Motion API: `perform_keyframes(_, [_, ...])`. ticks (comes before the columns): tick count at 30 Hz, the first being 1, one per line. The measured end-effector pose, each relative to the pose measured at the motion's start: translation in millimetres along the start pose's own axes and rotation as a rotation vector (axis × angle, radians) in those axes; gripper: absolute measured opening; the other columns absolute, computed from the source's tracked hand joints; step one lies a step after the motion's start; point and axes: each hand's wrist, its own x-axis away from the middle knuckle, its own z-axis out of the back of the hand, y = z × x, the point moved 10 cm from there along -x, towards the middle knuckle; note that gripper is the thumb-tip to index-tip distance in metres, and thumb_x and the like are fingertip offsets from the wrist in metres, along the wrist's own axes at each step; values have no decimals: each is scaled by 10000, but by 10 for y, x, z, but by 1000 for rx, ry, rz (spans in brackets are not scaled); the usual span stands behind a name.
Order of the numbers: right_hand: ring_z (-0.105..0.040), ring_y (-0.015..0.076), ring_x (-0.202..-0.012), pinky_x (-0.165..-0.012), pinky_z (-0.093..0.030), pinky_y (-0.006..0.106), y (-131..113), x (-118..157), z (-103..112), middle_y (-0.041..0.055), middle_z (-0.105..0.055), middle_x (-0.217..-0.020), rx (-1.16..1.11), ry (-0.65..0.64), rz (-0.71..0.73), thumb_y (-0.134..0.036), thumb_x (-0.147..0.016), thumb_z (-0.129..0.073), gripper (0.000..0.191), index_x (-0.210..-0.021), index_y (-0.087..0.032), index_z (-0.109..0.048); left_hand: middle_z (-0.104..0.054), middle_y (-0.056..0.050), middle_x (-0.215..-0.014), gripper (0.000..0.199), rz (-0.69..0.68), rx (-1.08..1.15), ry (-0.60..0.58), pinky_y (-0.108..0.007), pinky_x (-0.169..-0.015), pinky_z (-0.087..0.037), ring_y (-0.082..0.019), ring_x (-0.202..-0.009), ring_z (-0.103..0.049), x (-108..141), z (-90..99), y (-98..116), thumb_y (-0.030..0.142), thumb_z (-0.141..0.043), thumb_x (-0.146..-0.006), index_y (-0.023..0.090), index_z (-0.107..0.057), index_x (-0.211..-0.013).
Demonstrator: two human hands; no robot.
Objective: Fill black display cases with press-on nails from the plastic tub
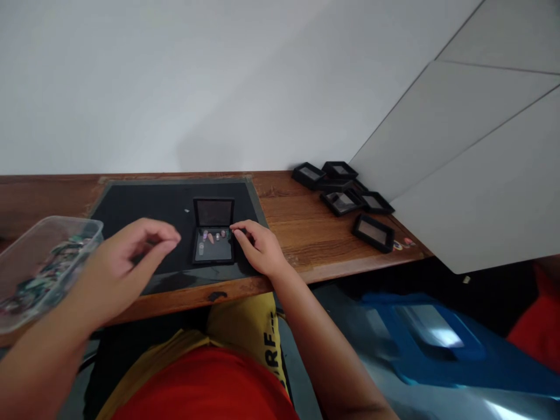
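A small black case [213, 261] stands with its windowed lid [214, 213] raised, on a dark mat. Inside lie several press-on nails [210, 238], mostly in a row near the hinge, with a pale one lower left. My right hand [259, 248] is at the case's right edge, thumb and index finger pinched together by the end of the row; what is between them is too small to make out. My left hand [126, 259] hovers left of the case, fingertips pinched. Anything in that pinch is hidden. Beside it, a clear plastic tub [56, 220] holds many coloured nails.
Several closed black cases [374, 232] lie in a loose group at the table's right end, beside a few small stickers [402, 244]. A dark mat [144, 201] covers part of the wooden table [289, 224]. A white wall rises behind; a blue plastic stool [437, 344] stands below right.
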Motion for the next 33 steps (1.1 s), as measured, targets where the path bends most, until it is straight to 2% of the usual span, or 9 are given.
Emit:
perform_keyframes(2, [-679,167,-828,-783,-508,307,-9,8,38,52,-782,-1031,-7,35,12,-332,-1047,-557,224,-1133,-229,-737,-733,-29,-943,187,12,134,16,-266,-617,-541,-130,-652,-606,-146,-297,-65,405,-677,-954,219,-693,-963])
perform_keyframes(3, [-668,162,-796,-764,-505,304,-7,11,49,49,-778,-1011,-15,47,15,-331,-1040,-566,215,-1124,-230,-736,-721,-32,-914,206,22,156,17,-264,-602,-538,-128,-640,-605,-198,-417,-121,418,-650,-968,214,-677,-967])
perform_keyframes(5, [-637,149,-724,-715,-495,296,10,15,47,42,-769,-981,-26,51,14,-334,-1024,-590,201,-1122,-233,-733,-710,-40,-919,224,41,164,9,-267,-609,-537,-142,-687,-637,-248,-598,-240,433,-631,-979,211,-660,-979])
perform_keyframes(7, [-613,136,-681,-691,-489,290,24,18,30,37,-766,-994,-28,42,9,-333,-1012,-602,202,-1142,-238,-725,-712,-47,-967,207,34,122,13,-293,-709,-559,-170,-818,-683,-242,-691,-318,418,-639,-979,218,-665,-1029])
perform_keyframes(10, [-599,125,-661,-678,-489,283,22,28,25,31,-765,-1025,-31,39,4,-321,-999,-611,213,-1171,-244,-712,-712,-50,-1029,246,10,86,31,-335,-851,-558,-194,-965,-698,-197,-742,-366,390,-629,-989,235,-660,-1178])
perform_keyframes(16, [-623,145,-722,-718,-537,306,-229,84,35,56,-772,-1107,-8,41,156,-336,-939,-707,275,-1199,-247,-715,-698,-46,-1037,355,11,173,-24,-352,-889,-559,-188,-952,-685,-92,-876,-303,372,-633,-995,227,-582,-1315])
perform_keyframes(23, [-714,155,-851,-718,-595,285,-363,143,-53,71,-772,-1176,-143,-35,269,-402,-1006,-675,294,-1262,-280,-755,-704,-61,-1079,319,91,293,-199,-383,-900,-597,-193,-971,-709,42,-1149,-184,372,-606,-1002,236,-565,-1288])
perform_keyframes(28, [-747,164,-951,-846,-605,302,-397,161,-80,74,-775,-1155,-140,-51,320,-384,-1011,-680,242,-1195,-270,-790,-729,-84,-1155,352,151,376,-227,-400,-962,-598,-197,-1025,-723,54,-1229,-238,386,-609,-999,234,-548,-1310])
perform_keyframes(33, [-747,152,-891,-818,-606,287,-394,157,-127,65,-792,-1130,-139,-76,311,-367,-1028,-657,226,-1192,-269,-778,-729,-94,-1197,364,173,361,-231,-426,-979,-591,-219,-1073,-718,66,-1229,-294,422,-621,-996,235,-573,-1304])
